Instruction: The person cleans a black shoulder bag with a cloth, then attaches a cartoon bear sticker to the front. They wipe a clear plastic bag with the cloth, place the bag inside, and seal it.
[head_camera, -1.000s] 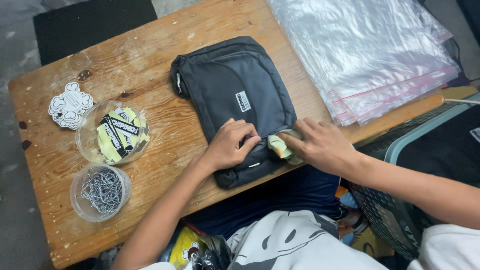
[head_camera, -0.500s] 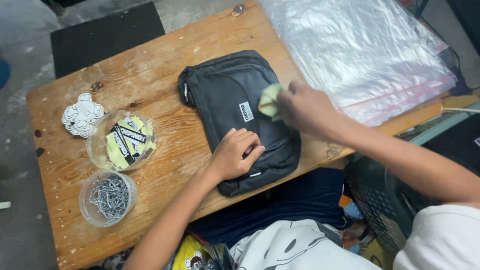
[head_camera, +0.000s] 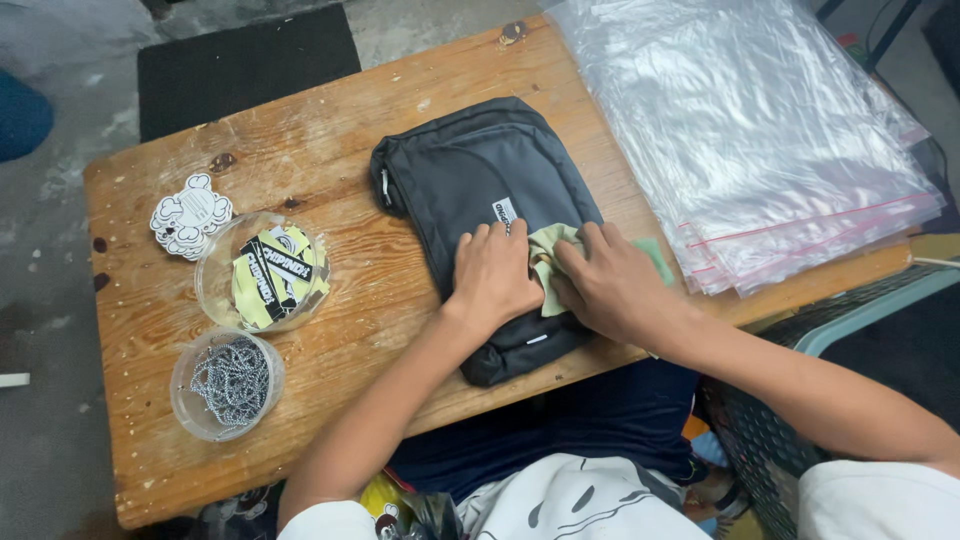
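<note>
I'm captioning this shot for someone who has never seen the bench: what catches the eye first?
The dark grey bag lies mid-table, with the left hand pressing it flat and the right hand holding a pale green cloth on it. A stack of clear plastic bags shines at the right end of the wooden table. At the left sits a clear tub of metal chains.

Bag (head_camera: 470, 170) matt dark cloth; table (head_camera: 330, 130) worn wood; plastic sleeves (head_camera: 760, 130) glossy
</note>
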